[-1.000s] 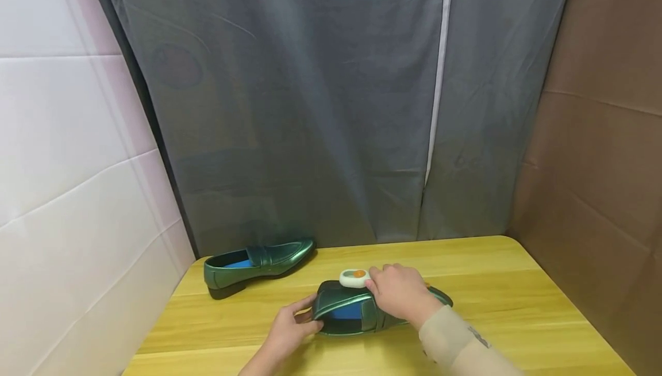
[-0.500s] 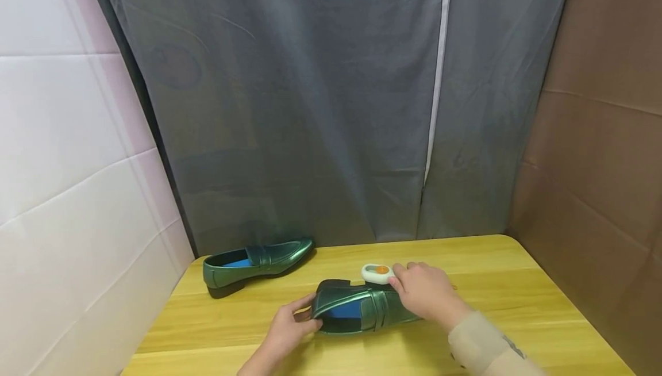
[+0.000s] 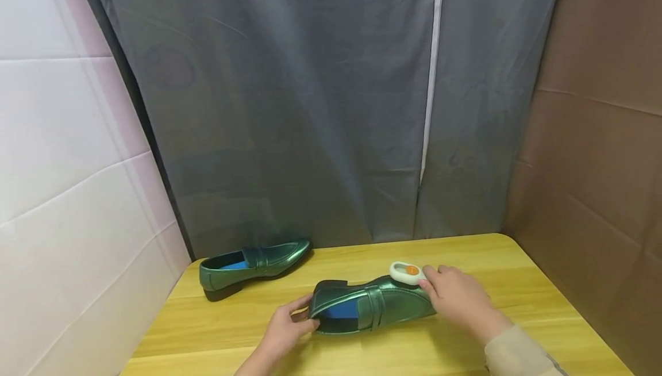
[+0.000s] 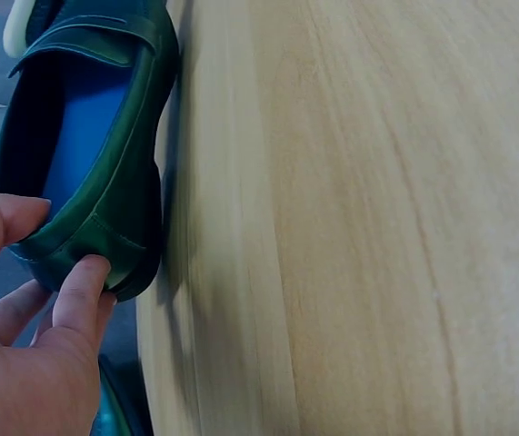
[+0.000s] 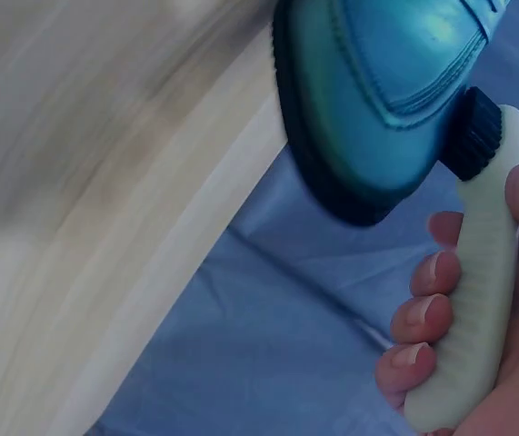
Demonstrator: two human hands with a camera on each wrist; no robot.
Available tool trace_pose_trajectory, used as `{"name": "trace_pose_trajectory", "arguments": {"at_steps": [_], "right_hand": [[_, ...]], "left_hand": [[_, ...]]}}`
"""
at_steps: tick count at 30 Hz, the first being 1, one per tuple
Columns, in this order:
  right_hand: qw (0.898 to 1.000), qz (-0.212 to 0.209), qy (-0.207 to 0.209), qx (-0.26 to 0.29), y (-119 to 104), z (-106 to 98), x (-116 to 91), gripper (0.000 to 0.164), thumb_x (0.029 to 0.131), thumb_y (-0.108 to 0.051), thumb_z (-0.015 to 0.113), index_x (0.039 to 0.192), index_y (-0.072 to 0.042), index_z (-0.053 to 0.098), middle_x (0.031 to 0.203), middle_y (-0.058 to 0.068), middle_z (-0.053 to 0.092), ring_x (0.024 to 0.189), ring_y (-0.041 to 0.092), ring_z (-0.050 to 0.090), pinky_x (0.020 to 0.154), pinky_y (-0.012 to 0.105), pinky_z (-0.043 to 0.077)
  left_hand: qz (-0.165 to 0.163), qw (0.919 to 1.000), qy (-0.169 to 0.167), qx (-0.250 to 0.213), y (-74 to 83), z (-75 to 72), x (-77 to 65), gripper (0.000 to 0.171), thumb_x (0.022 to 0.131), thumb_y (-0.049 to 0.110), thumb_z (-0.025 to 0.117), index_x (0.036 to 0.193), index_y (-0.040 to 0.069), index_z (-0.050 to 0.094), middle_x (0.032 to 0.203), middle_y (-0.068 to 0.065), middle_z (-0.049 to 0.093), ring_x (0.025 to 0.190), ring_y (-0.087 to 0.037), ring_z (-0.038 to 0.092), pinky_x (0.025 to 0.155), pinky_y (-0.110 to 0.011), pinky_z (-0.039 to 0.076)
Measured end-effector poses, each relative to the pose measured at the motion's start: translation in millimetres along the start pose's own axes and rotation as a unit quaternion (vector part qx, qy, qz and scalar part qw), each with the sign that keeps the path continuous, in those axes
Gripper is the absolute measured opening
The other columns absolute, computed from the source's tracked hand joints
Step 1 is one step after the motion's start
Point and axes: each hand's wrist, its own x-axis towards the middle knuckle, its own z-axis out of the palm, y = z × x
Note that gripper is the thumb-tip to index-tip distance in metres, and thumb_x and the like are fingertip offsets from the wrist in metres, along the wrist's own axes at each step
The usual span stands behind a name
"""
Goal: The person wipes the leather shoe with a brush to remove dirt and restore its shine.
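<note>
A metallic green loafer (image 3: 400,305) with a blue insole is tilted on its side, its opening towards me. My left hand (image 3: 284,330) pinches its heel; in the left wrist view the thumb is inside the back rim and the fingers lie outside. My right hand (image 3: 460,298) grips the pale handle of a shoe brush (image 3: 403,273) with an orange spot on its head. Dark bristles (image 5: 474,136) meet the upper near the toe in the right wrist view, with the fingers curled round the handle.
A matching green loafer (image 3: 281,258) stands upright at the back left of the yellow wood-grain table (image 3: 527,313). A grey curtain (image 3: 300,134) hangs right behind the table. White cloth (image 3: 72,203) borders the left side and brown cloth (image 3: 595,163) the right.
My right hand has slid the brush rightward along the loafer's upper side, from near the heel to the toe end. The left hand keeps its hold on the heel.
</note>
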Motion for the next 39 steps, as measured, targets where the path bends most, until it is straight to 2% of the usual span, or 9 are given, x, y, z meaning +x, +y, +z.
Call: {"name": "trace_pose_trajectory", "arguments": {"at_steps": [7,12,17,20,24,27,30,34,39], "right_hand": [[1.0,0.019,0.001,0.012,18.5,3.2,-15.7,0.032,0.105,-0.036,0.053,0.124,-0.012,0.063,0.09,0.001,0.063,0.076,0.015,0.057,0.063,0.037,0.048],[0.999,0.017,0.037,0.009,29.7,7.7,-27.7,0.032,0.104,-0.035,0.056,0.124,-0.011,0.064,0.101,0.004,0.069,0.088,0.022,0.066,0.073,0.044,0.056],[0.998,0.025,0.064,0.015,39.5,12.5,-40.6,0.036,0.103,-0.036,0.057,0.126,-0.009,0.066,0.109,0.007,0.071,0.096,0.027,0.069,0.08,0.051,0.057],[0.997,0.036,0.068,0.017,44.6,14.2,-46.5,0.034,0.104,-0.038,0.056,0.124,-0.012,0.066,0.104,0.004,0.07,0.092,0.024,0.068,0.075,0.049,0.057],[0.997,0.046,0.062,0.017,49.3,14.1,-52.6,0.026,0.104,-0.037,0.056,0.118,-0.017,0.065,0.094,-0.003,0.066,0.082,0.015,0.061,0.063,0.039,0.051],[0.997,0.047,0.056,0.021,50.4,12.3,-54.2,0.025,0.105,-0.037,0.055,0.117,-0.018,0.064,0.09,-0.005,0.063,0.077,0.012,0.055,0.06,0.034,0.046],[0.997,0.046,0.059,0.023,49.6,10.9,-53.7,0.026,0.105,-0.037,0.054,0.118,-0.017,0.064,0.09,-0.004,0.063,0.078,0.012,0.056,0.06,0.034,0.046],[0.996,0.045,0.066,0.025,46.3,9.2,-50.3,0.027,0.104,-0.037,0.055,0.119,-0.016,0.065,0.093,-0.003,0.067,0.081,0.015,0.062,0.062,0.039,0.051],[0.997,0.041,0.061,0.026,40.3,7.4,-42.8,0.036,0.105,-0.039,0.053,0.125,-0.012,0.066,0.106,0.004,0.072,0.092,0.024,0.069,0.073,0.049,0.057]], "left_hand": [[-0.001,1.0,0.002,0.0,-1.0,0.3,0.8,0.065,0.083,0.003,0.077,0.143,-0.006,0.052,0.147,-0.031,0.049,0.129,-0.042,0.057,0.089,-0.036,0.06],[0.004,1.0,-0.002,-0.007,3.1,0.8,-0.2,0.066,0.083,0.003,0.077,0.143,-0.006,0.051,0.146,-0.031,0.051,0.127,-0.041,0.059,0.088,-0.035,0.06],[0.006,0.9999,-0.009,-0.009,3.4,0.3,-1.1,0.066,0.084,0.004,0.078,0.143,-0.006,0.051,0.145,-0.031,0.051,0.126,-0.041,0.06,0.087,-0.034,0.06],[0.005,0.9999,-0.01,-0.009,2.6,-0.1,-0.6,0.066,0.084,0.005,0.078,0.143,-0.006,0.051,0.146,-0.031,0.051,0.127,-0.041,0.06,0.088,-0.034,0.06],[0.004,0.9999,-0.01,-0.011,1.5,-0.4,0.2,0.066,0.083,0.005,0.078,0.143,-0.005,0.052,0.145,-0.031,0.051,0.127,-0.041,0.06,0.089,-0.035,0.06],[0.006,0.9999,-0.009,-0.01,1.6,-0.5,0.8,0.066,0.083,0.004,0.078,0.143,-0.005,0.052,0.145,-0.031,0.051,0.126,-0.041,0.06,0.088,-0.034,0.06],[0.008,0.9999,-0.005,-0.01,2.0,-0.8,0.4,0.065,0.083,0.004,0.078,0.143,-0.005,0.052,0.145,-0.031,0.051,0.126,-0.041,0.06,0.088,-0.035,0.06],[0.01,0.9999,-0.005,-0.013,2.4,-1.3,-1.0,0.066,0.084,0.002,0.078,0.143,-0.006,0.051,0.145,-0.031,0.051,0.125,-0.041,0.061,0.088,-0.035,0.06],[0.006,0.9999,-0.009,-0.011,1.5,-1.1,-0.8,0.066,0.083,0.002,0.079,0.143,-0.006,0.051,0.145,-0.031,0.051,0.126,-0.04,0.061,0.088,-0.034,0.06]]}}
